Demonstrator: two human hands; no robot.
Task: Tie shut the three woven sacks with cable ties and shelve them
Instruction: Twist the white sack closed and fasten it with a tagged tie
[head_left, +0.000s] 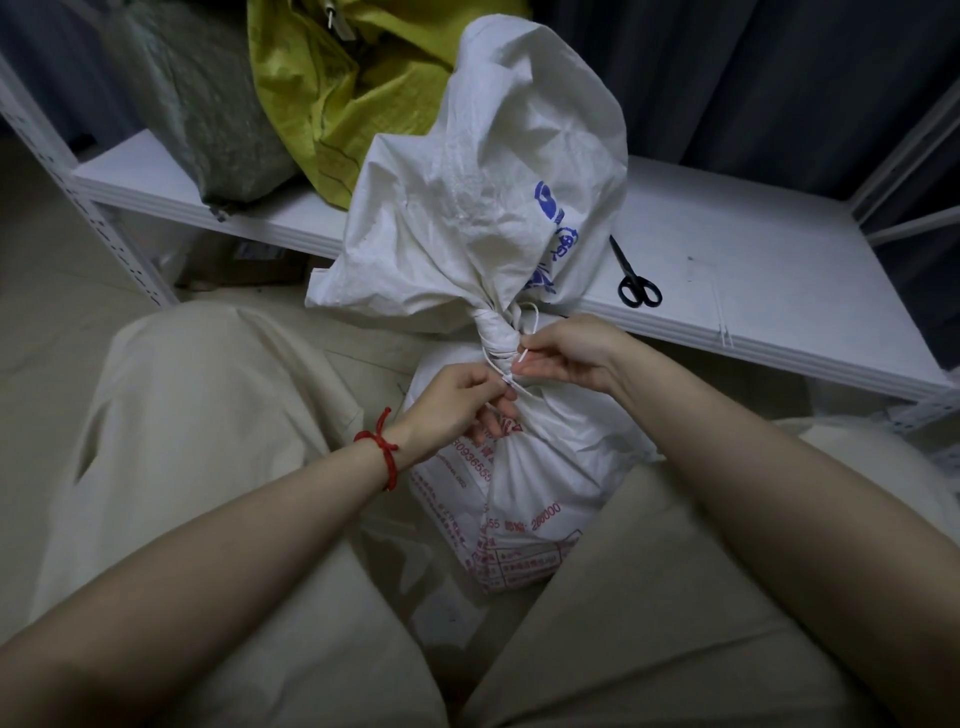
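Between the knees, centre of the head view: white woven sack (483, 208) standing upright on the floor. Its gathered neck sits just above centre, the loose top flares toward 12 o'clock, and the red-printed body runs down toward 6.

Cable tie (496, 369), white, looped round the bunched neck. Whether the tail has passed through the head is hard to make out, as the fingers cover the join.

Left hand (457, 400), just left of centre: fingers curled, thumb and forefinger pinching the tie at the near side of the neck, lower fingers resting against the sack. Red cord bracelet (384, 452) on that wrist.

Right hand (571, 353), just right of centre: fingers curled in, thumb and forefinger pinching the thin free end of the tie, close to the left fingertips.

Cream trousers (182, 415) flank the sack at 8 and 4 o'clock.

White shelf (753, 291) crosses from 10 to 3 o'clock behind the sack. On it, at 11 o'clock, a yellow sack (332, 88) leans beside a grey-green sack (208, 104), the two touching. Black scissors (636, 280) lie on the shelf at 2 o'clock, near the white sack's blue print.

Cardboard box (249, 260) sits under the shelf at 10 o'clock. Dark curtain (753, 78) at 1 o'clock.
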